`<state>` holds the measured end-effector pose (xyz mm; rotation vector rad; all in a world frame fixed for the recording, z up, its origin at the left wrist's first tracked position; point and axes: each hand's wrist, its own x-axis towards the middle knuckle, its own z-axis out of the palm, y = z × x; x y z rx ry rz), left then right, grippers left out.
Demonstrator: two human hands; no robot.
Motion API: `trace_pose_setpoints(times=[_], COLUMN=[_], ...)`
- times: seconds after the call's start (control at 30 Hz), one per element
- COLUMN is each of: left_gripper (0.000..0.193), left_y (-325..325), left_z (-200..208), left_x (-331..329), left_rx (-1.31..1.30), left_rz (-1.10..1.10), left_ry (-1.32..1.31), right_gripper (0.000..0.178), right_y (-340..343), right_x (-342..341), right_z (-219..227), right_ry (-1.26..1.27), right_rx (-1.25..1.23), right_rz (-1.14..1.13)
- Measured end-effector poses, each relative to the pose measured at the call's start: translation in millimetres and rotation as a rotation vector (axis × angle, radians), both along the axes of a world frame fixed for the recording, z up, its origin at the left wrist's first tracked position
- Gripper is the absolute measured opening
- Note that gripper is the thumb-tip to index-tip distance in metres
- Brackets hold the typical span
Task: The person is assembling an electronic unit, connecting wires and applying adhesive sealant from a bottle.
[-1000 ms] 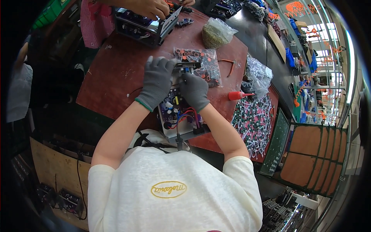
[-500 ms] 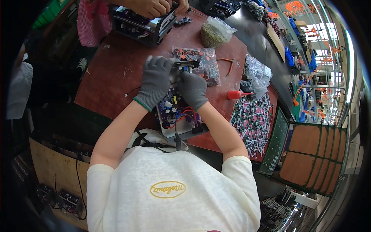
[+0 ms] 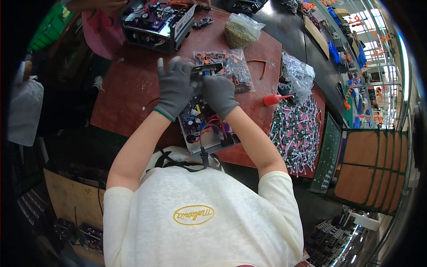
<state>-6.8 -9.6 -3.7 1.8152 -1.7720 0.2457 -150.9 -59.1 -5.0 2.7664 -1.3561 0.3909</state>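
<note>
On the table before me lies a metal chassis [image 3: 216, 145] with a purple circuit board [image 3: 192, 123] and red and blue wires. A black panel [image 3: 207, 69] stands up at its far end, with a small blue part just below it. My left hand [image 3: 175, 86], in a grey glove, is beside the panel's left end with its fingers stretched up and apart; its thumb side is partly hidden. Gloved too, my right hand [image 3: 218, 92] is closed below the panel, near the blue part. What its curled fingers hold is hidden.
Around lie a bag of orange-and-black parts [image 3: 224, 66], pliers [image 3: 259, 66], a red bottle [image 3: 273, 99], a bag of greenish grains [image 3: 240, 33] and many small wired boards [image 3: 296, 133]. Across the table a co-worker's hand [image 3: 106, 5] is near another chassis [image 3: 155, 29].
My left fingers have spread further apart and lifted. My right hand stays closed below the panel. The co-worker's hands have moved off the top of the other chassis. The view has shifted slightly.
</note>
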Motion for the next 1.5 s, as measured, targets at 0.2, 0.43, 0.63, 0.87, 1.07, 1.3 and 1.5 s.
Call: trace_pose_setpoints(times=[0.2, 0.43, 0.63, 0.87, 1.07, 1.3, 1.5], left_gripper=[0.054, 0.057, 0.057, 0.058, 0.058, 0.052, 0.036], left_y=[-6.8, -9.8, -10.8, -12.6, -14.2, -12.3, 4.2], left_z=[3.5, 4.6, 4.9, 3.1, 0.2, 5.5, -18.3], left_x=[-4.1, -5.9, -7.1, -8.0, -7.2, -6.1, 48.9], left_rx=[0.026, 0.066, 0.067, 0.019, -0.020, 0.001, -0.059], left_rz=[0.033, 0.054, 0.067, 0.058, 0.048, 0.054, -0.071], left_ry=[-0.103, -0.133, -0.151, -0.164, -0.174, -0.159, 0.480], right_gripper=[0.051, 0.082, 0.079, 0.073, 0.071, 0.073, 0.038], right_y=[3.3, -20.0, -27.4, -25.2, -27.8, -26.0, -18.6], right_x=[-26.6, -20.0, -23.2, -25.5, -24.5, -24.1, -35.9], right_z=[35.1, 3.5, -6.4, -2.9, -4.9, -1.9, 23.8], right_ry=[-0.220, -0.230, -0.327, -0.388, -0.433, -0.436, -0.559], right_rx=[-0.134, -0.011, 0.031, -0.004, 0.002, -0.019, -0.095], right_rz=[-0.073, 0.008, 0.036, 0.091, 0.100, 0.107, 0.138])
